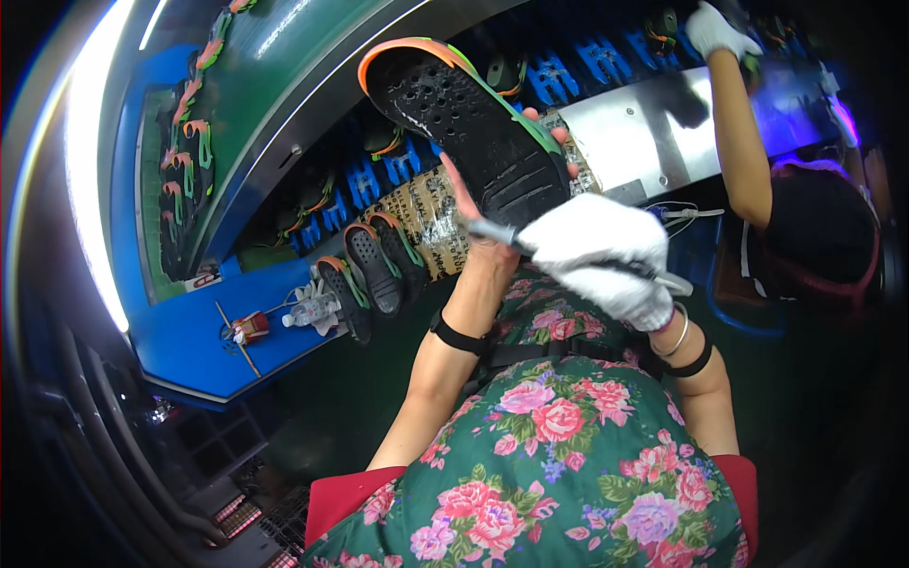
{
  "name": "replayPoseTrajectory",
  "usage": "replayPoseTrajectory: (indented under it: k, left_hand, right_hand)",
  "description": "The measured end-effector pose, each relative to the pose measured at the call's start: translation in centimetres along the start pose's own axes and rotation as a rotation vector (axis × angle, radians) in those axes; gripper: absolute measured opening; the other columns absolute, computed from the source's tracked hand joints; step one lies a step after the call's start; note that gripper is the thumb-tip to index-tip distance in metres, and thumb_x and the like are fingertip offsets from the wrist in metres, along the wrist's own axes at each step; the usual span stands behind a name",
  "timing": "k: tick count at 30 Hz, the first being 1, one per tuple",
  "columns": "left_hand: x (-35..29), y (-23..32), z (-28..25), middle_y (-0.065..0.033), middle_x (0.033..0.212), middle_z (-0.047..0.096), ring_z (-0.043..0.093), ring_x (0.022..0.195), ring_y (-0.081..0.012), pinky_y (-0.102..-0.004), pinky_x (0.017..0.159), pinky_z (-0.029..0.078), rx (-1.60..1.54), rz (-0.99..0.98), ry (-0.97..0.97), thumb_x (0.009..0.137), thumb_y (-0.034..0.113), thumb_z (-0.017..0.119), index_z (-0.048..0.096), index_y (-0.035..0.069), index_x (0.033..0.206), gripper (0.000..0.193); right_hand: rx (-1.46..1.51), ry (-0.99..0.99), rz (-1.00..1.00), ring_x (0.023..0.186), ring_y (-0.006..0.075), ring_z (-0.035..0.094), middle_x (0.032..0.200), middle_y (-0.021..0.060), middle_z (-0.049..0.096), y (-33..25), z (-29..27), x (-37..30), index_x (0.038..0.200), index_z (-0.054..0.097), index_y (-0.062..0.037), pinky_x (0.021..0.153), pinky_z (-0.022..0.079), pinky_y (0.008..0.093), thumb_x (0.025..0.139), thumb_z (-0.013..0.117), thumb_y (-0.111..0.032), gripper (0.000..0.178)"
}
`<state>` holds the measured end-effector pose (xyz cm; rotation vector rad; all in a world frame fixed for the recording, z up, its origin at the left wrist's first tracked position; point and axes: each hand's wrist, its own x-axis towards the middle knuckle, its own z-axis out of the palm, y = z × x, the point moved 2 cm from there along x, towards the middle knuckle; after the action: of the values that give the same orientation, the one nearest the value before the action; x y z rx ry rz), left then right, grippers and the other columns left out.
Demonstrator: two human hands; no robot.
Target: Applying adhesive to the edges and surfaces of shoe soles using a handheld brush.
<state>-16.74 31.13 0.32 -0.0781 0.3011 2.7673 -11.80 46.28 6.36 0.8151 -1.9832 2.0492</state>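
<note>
My bare left hand (466,206) grips a black shoe sole (459,123) from beneath, thumb at one edge and fingertips showing past the other. Rows of holes run across the sole's front half, its rim is orange and green, and the black surface shines as if wet. In a white glove, my right hand (601,251) is closed around a thin grey brush-like tool (492,230). The tool's blurred tip lies by the heel end and my left wrist; contact with the sole is unclear. Several similar soles (374,270) lean together just left of my left forearm.
A blue table (189,331) at left holds a clear plastic bottle (311,310) and a small red object (251,327). Ahead, blue racks (365,180) carry more soles behind a metal ledge (625,142). At right, a co-worker's gloved hand (720,33) reaches toward the racks.
</note>
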Motion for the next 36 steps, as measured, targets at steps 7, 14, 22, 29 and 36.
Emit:
replayPoseTrajectory:
  k: [7,14,22,29,36]
  left_hand:
    - [0.2,0.4,-0.8,-0.0184,0.149,0.049,0.058,0.125,-0.0435,-0.0633,0.096,0.055,-0.023,-0.040,-0.041,0.090,0.082,0.046,0.038,0.007,0.155,0.100]
    - [0.1,1.1,-0.8,-0.0226,0.153,0.044,0.054,0.126,-0.0480,-0.0571,0.101,0.053,0.069,-0.096,-0.049,0.088,0.077,0.057,0.029,0.009,0.160,0.102]
    - [-0.1,1.9,-1.0,-0.0253,0.161,0.031,0.052,0.127,-0.0541,-0.0621,0.100,0.053,0.052,-0.211,-0.165,0.087,0.076,0.058,0.028,0.009,0.161,0.104]
    - [0.1,3.0,-1.4,-0.0338,0.147,0.042,0.062,0.107,-0.0445,-0.0529,0.088,0.056,0.351,-0.338,-0.107,0.084,0.074,0.060,0.033,0.001,0.157,0.107]
    - [0.1,4.0,-3.9,-0.0356,0.153,0.038,0.050,0.134,-0.0502,-0.0599,0.110,0.046,0.449,-0.359,0.120,0.084,0.071,0.060,0.029,0.003,0.160,0.107]
  right_hand:
    - [-0.240,-0.170,-0.177,0.099,0.0245,0.074,0.107,0.0055,0.078,-0.4,-0.4,-0.6,0.108,0.079,-0.0122,0.086,0.059,0.0362,0.081,0.077,-0.002,0.029]
    - [-0.287,-0.120,-0.101,0.093,0.0260,0.074,0.104,0.0063,0.077,0.2,-1.3,-0.6,0.105,0.079,-0.0107,0.082,0.059,0.0360,0.079,0.078,-0.002,0.027]
    - [0.011,-0.094,0.141,0.094,0.0240,0.075,0.100,0.0091,0.078,1.1,-2.2,-0.5,0.091,0.080,-0.0051,0.085,0.058,0.0351,0.082,0.078,-0.002,0.010]
    - [-0.157,-0.329,-0.152,0.096,0.0275,0.074,0.105,0.0068,0.078,-0.9,-0.3,-0.8,0.104,0.079,-0.0123,0.082,0.059,0.0374,0.078,0.078,-0.005,0.027]
    - [-0.275,-0.288,-0.149,0.095,0.0246,0.074,0.109,0.0059,0.077,-0.5,-1.6,0.1,0.113,0.078,-0.0128,0.085,0.059,0.0361,0.080,0.077,-0.007,0.033]
